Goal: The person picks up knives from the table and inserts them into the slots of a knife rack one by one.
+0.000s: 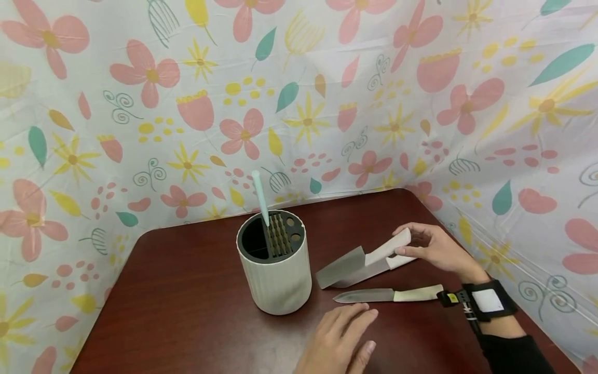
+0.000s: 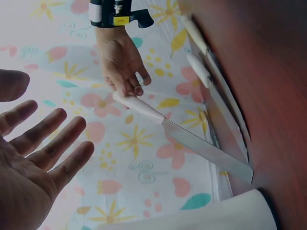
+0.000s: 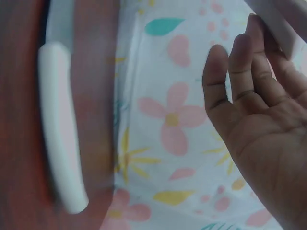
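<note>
1. White-handled, the cleaver (image 1: 344,266) is hanging at a slant from the right hand (image 1: 434,249), whose thumb and fingers are pinching its handle near the end.
2. Its blade is pointing down and leftward, just right of the knife holder (image 1: 280,286); whether the far edge is touching the table (image 1: 187,306) I cannot quite tell from these angles.
3. Partly behind that blade, a second knife (image 1: 401,261), also white-handled, is lying on the table.
4. Nearer the person, a cream-handled knife (image 1: 416,295) is resting flat, its tip pointing toward the holder.
5. Fingers spread and holding nothing, the left hand (image 1: 333,340) is hovering near the cream-handled knife.
6. Ribbed and pale, the holder is standing upright, its dark top (image 1: 254,241) showing slots, and a mint handle (image 1: 260,197) is sticking up from it.
7. Behind everything, a flowered sheet (image 1: 299,98) is hanging in folds.
</note>
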Motion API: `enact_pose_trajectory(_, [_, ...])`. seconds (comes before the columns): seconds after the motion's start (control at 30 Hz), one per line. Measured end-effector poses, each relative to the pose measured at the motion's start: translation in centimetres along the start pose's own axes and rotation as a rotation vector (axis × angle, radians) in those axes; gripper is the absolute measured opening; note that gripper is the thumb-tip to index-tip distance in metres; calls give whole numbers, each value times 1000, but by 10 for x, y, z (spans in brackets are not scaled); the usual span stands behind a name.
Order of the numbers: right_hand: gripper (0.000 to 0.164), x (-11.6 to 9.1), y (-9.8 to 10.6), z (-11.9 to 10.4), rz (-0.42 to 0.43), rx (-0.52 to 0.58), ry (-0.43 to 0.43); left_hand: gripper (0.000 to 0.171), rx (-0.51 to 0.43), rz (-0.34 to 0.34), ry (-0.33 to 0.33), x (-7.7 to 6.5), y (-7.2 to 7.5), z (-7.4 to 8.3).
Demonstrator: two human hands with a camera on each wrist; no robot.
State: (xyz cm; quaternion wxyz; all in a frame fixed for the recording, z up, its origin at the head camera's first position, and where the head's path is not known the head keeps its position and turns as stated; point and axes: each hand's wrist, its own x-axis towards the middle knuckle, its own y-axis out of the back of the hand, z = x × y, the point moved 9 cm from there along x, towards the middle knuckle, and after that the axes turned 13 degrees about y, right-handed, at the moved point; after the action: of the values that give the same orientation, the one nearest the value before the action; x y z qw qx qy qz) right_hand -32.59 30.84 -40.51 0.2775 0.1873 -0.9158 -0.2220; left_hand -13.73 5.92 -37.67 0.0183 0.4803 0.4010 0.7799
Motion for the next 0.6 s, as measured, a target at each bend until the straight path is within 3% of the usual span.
enact_pose_trajectory(0.33, [34, 23, -11, -35, 25, 163, 129, 47, -21, 21, 98, 5, 11, -9])
enact_pose_trajectory(0.6, [38, 33, -23, -53, 45, 179, 190, 48, -21, 87, 81, 7, 20, -11])
